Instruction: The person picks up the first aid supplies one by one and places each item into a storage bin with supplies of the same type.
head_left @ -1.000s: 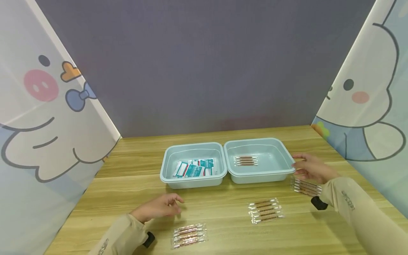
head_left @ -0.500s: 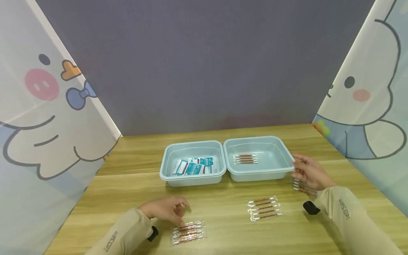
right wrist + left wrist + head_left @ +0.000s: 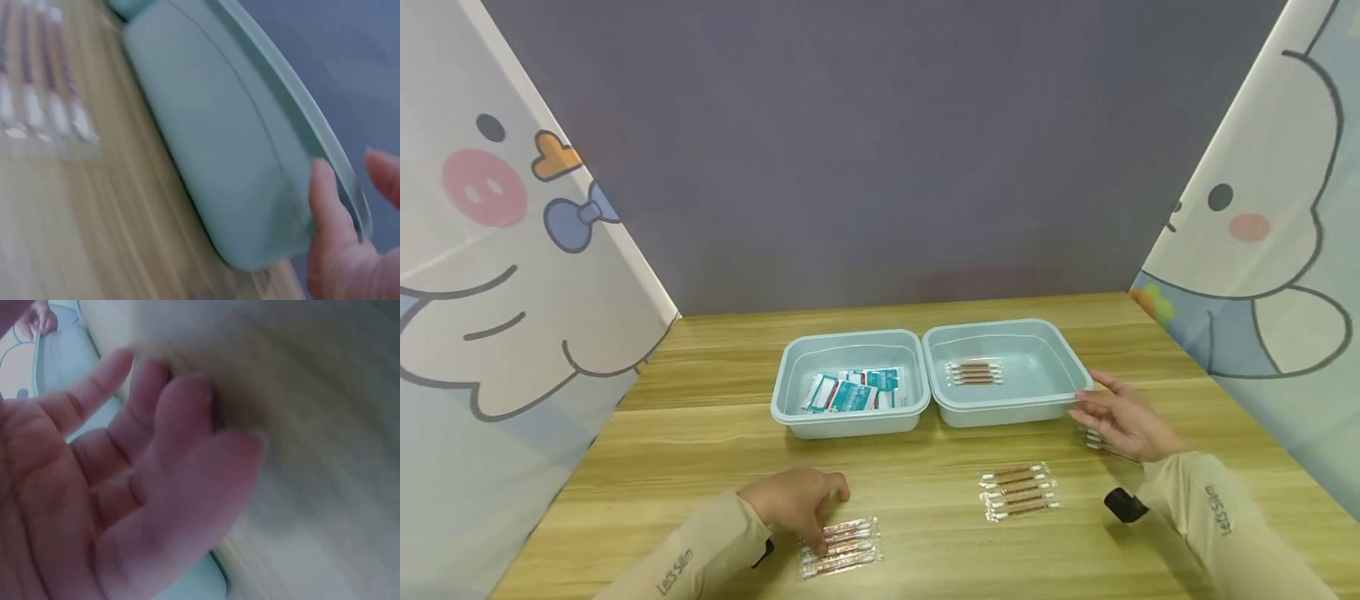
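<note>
Left hand [image 3: 796, 500], thumb lowered over the left end of the nearest swab packet [image 3: 852, 548]. Within the last second we see this hand cross from the table [image 3: 925, 533] in front of the left bin [image 3: 853, 427]; its fingers are loosely bent and stand apart from the thumb, so we read it as holding nothing, though firm contact cannot be confirmed. The packet lies flat, closer to the table's left edge than to its right, with a second packet [image 3: 1018, 492] to its right. We note no such shift in the right hand [image 3: 1123, 421]: its fingers, extended and gripping nothing, touch the near right corner of the right bin [image 3: 1015, 414], partly covering a third packet [image 3: 1097, 443]. For the work in hand, we judge the reach nearly complete and the grasp not yet made.
</note>
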`<state>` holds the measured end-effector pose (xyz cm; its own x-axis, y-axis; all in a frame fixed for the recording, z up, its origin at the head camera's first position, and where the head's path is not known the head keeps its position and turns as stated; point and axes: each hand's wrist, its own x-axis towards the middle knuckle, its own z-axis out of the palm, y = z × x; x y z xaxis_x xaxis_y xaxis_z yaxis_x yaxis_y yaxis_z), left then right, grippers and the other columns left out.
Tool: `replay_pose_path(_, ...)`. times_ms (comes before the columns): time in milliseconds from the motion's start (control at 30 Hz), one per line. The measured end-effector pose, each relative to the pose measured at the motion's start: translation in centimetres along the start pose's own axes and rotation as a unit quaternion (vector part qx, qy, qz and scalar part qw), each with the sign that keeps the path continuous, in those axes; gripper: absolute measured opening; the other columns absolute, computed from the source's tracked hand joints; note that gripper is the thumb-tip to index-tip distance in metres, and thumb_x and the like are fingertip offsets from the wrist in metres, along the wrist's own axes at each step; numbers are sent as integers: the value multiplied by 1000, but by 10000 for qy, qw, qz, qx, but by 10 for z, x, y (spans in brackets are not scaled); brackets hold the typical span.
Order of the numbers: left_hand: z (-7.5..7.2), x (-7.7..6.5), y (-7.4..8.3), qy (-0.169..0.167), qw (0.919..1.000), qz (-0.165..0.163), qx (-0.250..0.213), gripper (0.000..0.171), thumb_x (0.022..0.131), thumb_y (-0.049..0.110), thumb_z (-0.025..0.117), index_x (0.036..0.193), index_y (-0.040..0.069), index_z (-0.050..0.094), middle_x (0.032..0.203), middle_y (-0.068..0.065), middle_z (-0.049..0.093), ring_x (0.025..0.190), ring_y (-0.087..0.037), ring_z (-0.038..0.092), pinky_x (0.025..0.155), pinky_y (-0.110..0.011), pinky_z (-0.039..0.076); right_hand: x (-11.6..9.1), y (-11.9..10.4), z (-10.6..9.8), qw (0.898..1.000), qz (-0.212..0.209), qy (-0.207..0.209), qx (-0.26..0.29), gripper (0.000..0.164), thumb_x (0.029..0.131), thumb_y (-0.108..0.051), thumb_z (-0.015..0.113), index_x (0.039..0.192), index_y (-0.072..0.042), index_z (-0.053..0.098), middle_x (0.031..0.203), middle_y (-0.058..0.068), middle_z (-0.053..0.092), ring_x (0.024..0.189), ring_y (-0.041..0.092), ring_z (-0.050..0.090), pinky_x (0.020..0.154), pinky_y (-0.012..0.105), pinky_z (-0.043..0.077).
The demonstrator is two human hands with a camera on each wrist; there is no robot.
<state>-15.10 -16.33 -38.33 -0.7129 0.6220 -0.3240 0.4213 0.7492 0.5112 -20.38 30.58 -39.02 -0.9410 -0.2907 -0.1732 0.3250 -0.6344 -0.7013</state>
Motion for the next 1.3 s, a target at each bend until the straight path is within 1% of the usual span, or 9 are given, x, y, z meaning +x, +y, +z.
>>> replay_pose_path(67,2,0,1,66,9997,19,242,51,60,14,90,99,16,57,68,8,47,61,-4,43,60,-22,42,1,5,8,9994,-60,340,-1,48,94,12,48,124,-19,27,98,12,56,85,21,66,84,30,54)
replay_pose_path(167,2,0,2,173,9985,129,501,47,63,20,89,95,16,55,68,9,44,63,-5,41,61,-23,41,1,10,17,9979,-186,619,101,50,94,11,48,126,-20,26,97,11,56,82,20,66,83,25,54)
replay_pose_path(300,1,0,5,97,9992,148,347,43,66,24,87,95,15,57,67,9,44,62,-4,41,61,-22,41,-1,10,22,9955,-349,871,125,44,93,12,49,121,-19,33,94,11,57,80,19,67,81,22,54)
replay_pose_path(400,3,1,8,-35,9994,141,322,43,66,21,88,96,16,57,67,9,45,62,-3,41,60,-21,41,-1,10,25,9944,-401,977,-76,42,92,12,51,119,-17,36,91,11,59,78,19,67,79,23,55)
replay_pose_path(533,6,3,12,-81,9985,302,448,39,65,8,86,90,15,58,68,11,46,62,-1,42,59,-19,42,-1,10,26,9937,-447,1001,-232,42,92,11,53,118,-17,37,91,11,58,77,18,66,78,23,55)
replay_pose_path(667,6,6,14,-56,9987,384,341,32,66,-2,82,87,11,61,69,11,50,63,0,45,60,-18,44,-1,10,26,9934,-479,1008,-253,41,92,11,52,119,-18,38,93,10,57,78,18,65,79,23,55)
replay_pose_path(867,4,8,14,-76,9989,357,279,28,68,-4,80,85,9,62,69,9,50,63,0,45,59,-18,44,-1,11,25,9938,-506,968,-219,42,93,11,51,119,-19,38,96,9,56,80,17,65,82,25,54)
replay_pose_path(1133,4,11,15,-450,9967,345,589,24,67,-4,78,75,11,60,64,13,45,58,0,40,54,-16,39,0,15,22,9940,-619,865,-263,43,92,10,54,120,-18,39,99,6,56,83,17,64,84,26,53)
replay_pose_path(1300,-1,16,16,-581,9947,549,653,28,73,-1,77,73,12,52,66,12,42,61,0,38,56,-17,37,-2,16,19,9948,-687,736,-174,43,92,11,53,121,-17,38,95,5,60,84,17,66,87,26,51)
